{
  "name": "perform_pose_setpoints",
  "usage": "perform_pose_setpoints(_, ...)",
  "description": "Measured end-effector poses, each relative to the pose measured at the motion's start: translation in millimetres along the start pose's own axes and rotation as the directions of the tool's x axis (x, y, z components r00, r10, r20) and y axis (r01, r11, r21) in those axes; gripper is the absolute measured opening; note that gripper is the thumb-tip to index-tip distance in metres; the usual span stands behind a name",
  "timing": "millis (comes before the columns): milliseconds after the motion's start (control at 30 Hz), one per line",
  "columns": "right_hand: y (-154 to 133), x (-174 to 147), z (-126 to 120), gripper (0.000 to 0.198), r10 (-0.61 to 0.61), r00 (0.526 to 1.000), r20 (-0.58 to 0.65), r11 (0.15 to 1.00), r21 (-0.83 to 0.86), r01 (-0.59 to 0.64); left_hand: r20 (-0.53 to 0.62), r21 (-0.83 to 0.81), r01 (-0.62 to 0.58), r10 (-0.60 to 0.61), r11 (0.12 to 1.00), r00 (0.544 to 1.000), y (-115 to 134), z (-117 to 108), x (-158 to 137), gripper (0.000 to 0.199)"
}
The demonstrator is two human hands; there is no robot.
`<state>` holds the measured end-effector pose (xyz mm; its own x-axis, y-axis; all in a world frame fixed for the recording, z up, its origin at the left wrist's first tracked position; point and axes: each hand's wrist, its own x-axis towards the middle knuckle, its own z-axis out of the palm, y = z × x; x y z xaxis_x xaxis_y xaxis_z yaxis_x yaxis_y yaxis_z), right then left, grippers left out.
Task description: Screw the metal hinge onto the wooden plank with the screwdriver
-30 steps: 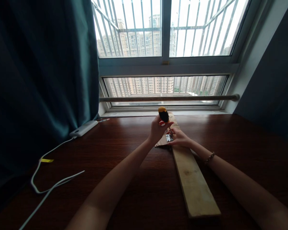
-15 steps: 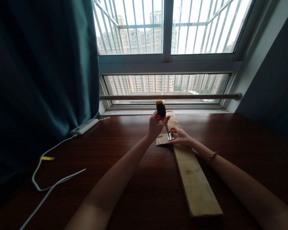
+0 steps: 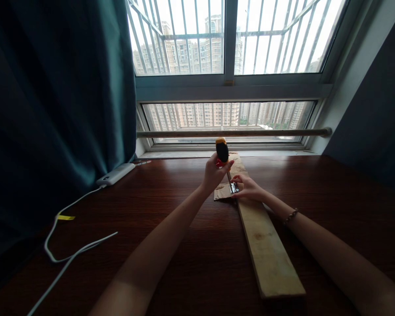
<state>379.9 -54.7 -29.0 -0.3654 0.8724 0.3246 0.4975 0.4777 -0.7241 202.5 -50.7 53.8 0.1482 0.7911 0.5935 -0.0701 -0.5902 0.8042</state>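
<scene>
My left hand (image 3: 214,172) is closed around a screwdriver (image 3: 222,150) with a black and orange handle. The screwdriver leans slightly, and its shaft runs down to a small shiny metal hinge-like piece (image 3: 234,188). My right hand (image 3: 248,187) pinches that metal piece by its edges between thumb and fingers. Under it lie a long pale wooden board (image 3: 266,245) and, sticking out to the left, a torn piece of cardboard (image 3: 221,192). The screwdriver's tip is too small to make out.
A dark reddish wooden tabletop (image 3: 171,263) carries everything. At left sit a white power strip (image 3: 116,174), its white cable (image 3: 82,250) and a yellow tag (image 3: 66,217). A blue curtain (image 3: 85,87) hangs at left. Beyond the table a metal rail (image 3: 276,133) crosses the window.
The screwdriver handle has shifted very slightly to the right. My right hand and the board have not visibly moved.
</scene>
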Motion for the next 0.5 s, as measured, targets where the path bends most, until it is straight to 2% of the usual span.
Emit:
perform_pose_setpoints(267, 1.4, 0.6, -0.4, 0.07, -0.004, 1.0, 0.021, 0.999, 0.051, 0.003, 0.16, -0.053, 0.065, -0.056, 0.996, 0.986, 12.3, -1.4, 2.0, 0.03)
perform_pose_setpoints(500, 3.7, 1.7, 0.4, 0.072, -0.011, 0.999, 0.037, 0.994, 0.104, 0.007, 0.407, -0.247, 0.142, -0.031, 0.959, 0.913, 21.7, -4.0, 2.9, 0.038)
